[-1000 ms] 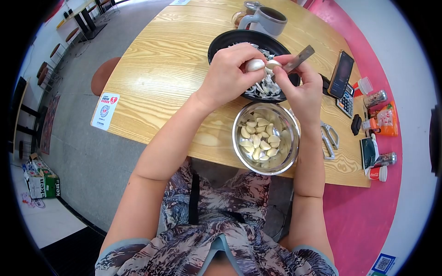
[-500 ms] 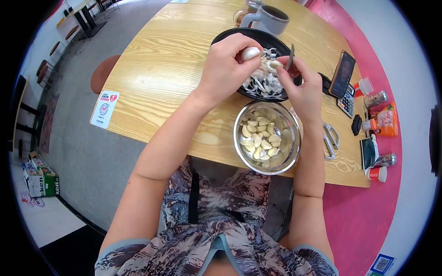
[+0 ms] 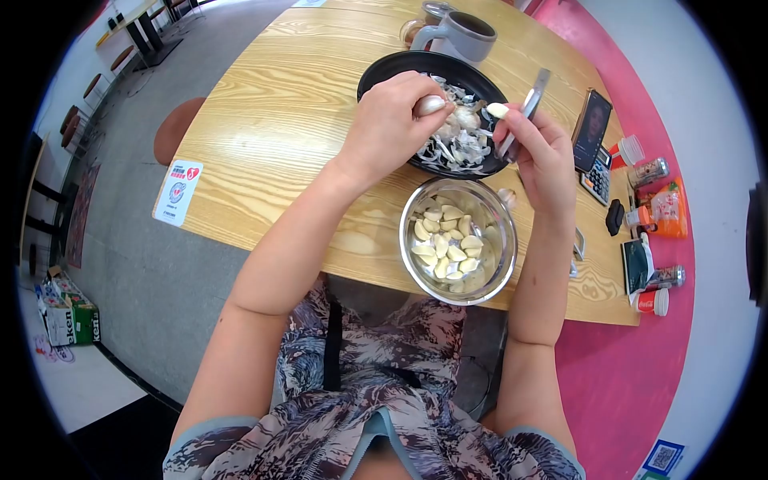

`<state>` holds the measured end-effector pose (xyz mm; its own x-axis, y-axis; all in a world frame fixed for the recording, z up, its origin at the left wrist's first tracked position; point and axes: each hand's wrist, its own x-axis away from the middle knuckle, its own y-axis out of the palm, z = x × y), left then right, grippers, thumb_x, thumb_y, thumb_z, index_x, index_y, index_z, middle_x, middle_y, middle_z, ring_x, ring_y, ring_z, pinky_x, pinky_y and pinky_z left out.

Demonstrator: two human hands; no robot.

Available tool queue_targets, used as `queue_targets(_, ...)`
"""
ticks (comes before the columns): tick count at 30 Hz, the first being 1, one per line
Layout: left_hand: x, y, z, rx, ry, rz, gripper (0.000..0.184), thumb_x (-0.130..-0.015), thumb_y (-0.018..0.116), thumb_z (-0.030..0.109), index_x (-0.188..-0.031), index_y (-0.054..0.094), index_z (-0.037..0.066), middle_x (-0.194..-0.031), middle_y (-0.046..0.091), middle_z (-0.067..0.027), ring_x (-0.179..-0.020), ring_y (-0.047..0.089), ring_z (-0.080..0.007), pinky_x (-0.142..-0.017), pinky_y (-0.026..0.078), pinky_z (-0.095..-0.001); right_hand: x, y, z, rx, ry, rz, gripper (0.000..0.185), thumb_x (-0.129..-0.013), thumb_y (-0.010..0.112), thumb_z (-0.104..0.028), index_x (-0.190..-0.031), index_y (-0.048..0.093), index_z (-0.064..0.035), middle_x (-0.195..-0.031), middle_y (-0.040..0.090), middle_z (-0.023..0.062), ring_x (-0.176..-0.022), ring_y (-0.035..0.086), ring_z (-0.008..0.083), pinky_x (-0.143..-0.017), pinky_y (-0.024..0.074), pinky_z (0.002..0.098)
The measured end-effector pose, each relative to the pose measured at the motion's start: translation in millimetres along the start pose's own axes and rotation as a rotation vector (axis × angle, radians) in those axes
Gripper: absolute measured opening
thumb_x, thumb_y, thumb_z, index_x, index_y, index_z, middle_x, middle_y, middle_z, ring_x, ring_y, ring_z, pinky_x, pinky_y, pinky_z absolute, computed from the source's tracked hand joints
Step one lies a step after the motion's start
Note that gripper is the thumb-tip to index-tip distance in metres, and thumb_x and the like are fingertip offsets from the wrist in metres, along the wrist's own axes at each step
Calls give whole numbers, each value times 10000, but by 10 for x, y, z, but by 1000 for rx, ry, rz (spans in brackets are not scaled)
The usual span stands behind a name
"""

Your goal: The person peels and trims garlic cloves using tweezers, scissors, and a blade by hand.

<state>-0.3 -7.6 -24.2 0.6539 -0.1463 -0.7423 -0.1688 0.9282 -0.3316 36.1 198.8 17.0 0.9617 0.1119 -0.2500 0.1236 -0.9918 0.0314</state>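
Observation:
My left hand point(image 3: 398, 116) is closed round a whitish garlic piece point(image 3: 430, 105) above the left side of the black pan point(image 3: 384, 70). Garlic skins and a garlic bulb point(image 3: 464, 120) lie in the pan. Over the pan's right edge, my right hand point(image 3: 534, 144) pinches a peeled clove point(image 3: 498, 110) and also holds a small knife point(image 3: 531, 98), its blade pointing up. Several peeled cloves point(image 3: 448, 240) rest in the steel bowl point(image 3: 506, 276) below the pan. Another garlic piece point(image 3: 507, 197) is on the table between bowl and right wrist.
Behind the pan are a grey mug point(image 3: 466, 36) and a glass jar point(image 3: 414, 32). To the right stand a phone point(image 3: 592, 128), a calculator point(image 3: 596, 179), cups, cans and an orange packet point(image 3: 670, 208). Metal scissors or a peeler point(image 3: 578, 244) lie partly behind my right forearm.
My hands have moved apart. The right one has shifted right with the knife and a clove, which now shows clear of the other garlic. My left hand still grips its piece.

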Motion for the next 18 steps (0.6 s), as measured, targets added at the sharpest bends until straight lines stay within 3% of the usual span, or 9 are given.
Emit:
queue_targets(3, 6, -4, 12, 11, -5, 4, 133, -816, 720, 95, -862, 648, -7, -765, 600, -78, -663, 558, -177, -607, 452, -273, -4, -65, 11, -43, 64, -57, 211, -945, 608, -185, -1005, 652, 12, -797, 651, 49, -670, 555, 68, -611, 420, 197)
queue_targets(6, -2, -25, 30, -23, -33, -53, 143, -829, 721, 103, -866, 648, -15, -779, 613, -55, -674, 556, -138, -602, 444, -261, -6, -80, 22, -63, 97, -77, 219, -955, 598, -179, -1036, 645, 19, -812, 644, 40, -678, 551, 69, -606, 406, 191)
queue_targets(11, -33, -82, 121, 472, -319, -233, 174, -856, 725, 120, -960, 685, -14, -823, 626, -6, -750, 555, -67, -638, 440, -215, 11, 87, 12, 41, 7, 24, 198, -903, 661, -124, -1028, 653, 29, -835, 682, 59, -696, 585, 68, -645, 453, 189)
queue_targets(13, -20, -53, 117, 445, -274, -220, 180, -853, 727, 116, -973, 688, -13, -834, 624, -11, -760, 561, -72, -646, 447, -216, 24, 193, 12, 95, -122, 33, 196, -885, 667, -50, -1052, 647, 51, -888, 689, 65, -793, 624, 78, -719, 491, 204)
queue_targets(18, -13, -42, 108, 382, -148, -173, 184, -848, 728, 104, -983, 689, -14, -848, 613, -27, -765, 569, -84, -650, 463, -228, 7, 286, 74, 180, -218, 4, 149, -870, 670, -1, -1008, 657, 55, -920, 686, 59, -839, 626, 69, -746, 498, 201)
